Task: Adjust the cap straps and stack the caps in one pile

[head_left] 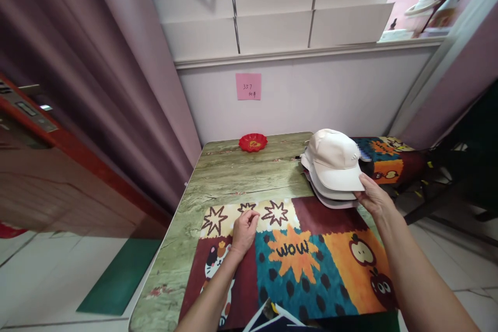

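Note:
A stack of several caps, a white one (334,158) on top, stands at the right side of the green wood-patterned table (225,176). My right hand (373,194) pinches the brim edge of the stack at its right front, thumb on top. The fingers under the brims are partly hidden. Above the colourful mat (249,249), near its printed stars, my left hand (246,225) is loosely closed, its fingertips together; whether anything small is between them is hidden.
A red scalloped dish (252,142) lies at the table's back edge. A pink note (248,86) is stuck on the wall behind. A second patterned mat (389,158) shows beyond the caps. Purple curtains (128,62) hang at the left, beside a wooden door (58,176).

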Tool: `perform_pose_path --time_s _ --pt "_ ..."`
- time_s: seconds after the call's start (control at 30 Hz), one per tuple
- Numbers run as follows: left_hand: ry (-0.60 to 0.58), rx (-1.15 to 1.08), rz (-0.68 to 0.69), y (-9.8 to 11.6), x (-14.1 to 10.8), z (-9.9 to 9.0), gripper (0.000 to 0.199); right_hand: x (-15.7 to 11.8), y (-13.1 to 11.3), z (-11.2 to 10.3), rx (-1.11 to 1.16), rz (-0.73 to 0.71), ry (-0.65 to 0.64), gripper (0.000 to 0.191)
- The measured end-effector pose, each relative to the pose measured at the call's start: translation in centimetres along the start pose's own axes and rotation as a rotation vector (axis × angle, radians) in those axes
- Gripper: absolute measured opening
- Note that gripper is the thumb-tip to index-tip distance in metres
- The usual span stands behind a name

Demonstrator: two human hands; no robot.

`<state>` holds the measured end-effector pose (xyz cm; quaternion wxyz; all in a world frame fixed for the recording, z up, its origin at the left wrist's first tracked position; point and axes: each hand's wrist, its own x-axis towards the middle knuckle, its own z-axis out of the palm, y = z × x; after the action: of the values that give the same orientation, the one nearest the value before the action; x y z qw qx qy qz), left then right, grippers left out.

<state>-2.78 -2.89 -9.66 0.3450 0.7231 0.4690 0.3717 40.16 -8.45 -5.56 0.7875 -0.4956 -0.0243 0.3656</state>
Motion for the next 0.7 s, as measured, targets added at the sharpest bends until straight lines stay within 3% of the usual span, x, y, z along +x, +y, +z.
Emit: perform_pose_path --time_s 0.1,0.2,0.33,0.43,0.5,0.6,0.7 --pt "-0.008 -0.008 -0.007 -0.1 0.0 0.0 0.022 -0.4 -0.4 0.6 0.041 0.020 -0.034 0.020" --pt "-0.002 -0.014 -0.009 -0.2 0.0 0.1 0.022 -0.6 -0.1 0.7 -0.072 -0.011 -0.015 0.022" --pt "-0.004 -0.004 -0.020 -0.2 -0.1 0.0 0.022 -0.1 0.6 -0.5 -0.340 -0.128 0.097 0.024" --pt "-0.007 -0.021 -0.028 0.0 -0.2 -0.3 0.022 0.5 -0.1 -1.4 -0.584 -0.146 0.069 0.019" --pt "-0.004 -0.052 -0.040 0.1 -0.2 -0.5 0.022 0.3 -1.2 -1.5 -0.904 -0.167 0.043 0.022" --pt "-0.045 -0.156 -0.114 0.0 0.1 -0.8 0.023 -1.7 -2.6 -0.5 -1.451 -0.399 0.144 0.038" --pt "-0.080 -0.309 -0.266 0.5 1.3 -1.0 0.027 -5.7 -2.3 2.5 -1.491 -0.774 0.294 0.052"
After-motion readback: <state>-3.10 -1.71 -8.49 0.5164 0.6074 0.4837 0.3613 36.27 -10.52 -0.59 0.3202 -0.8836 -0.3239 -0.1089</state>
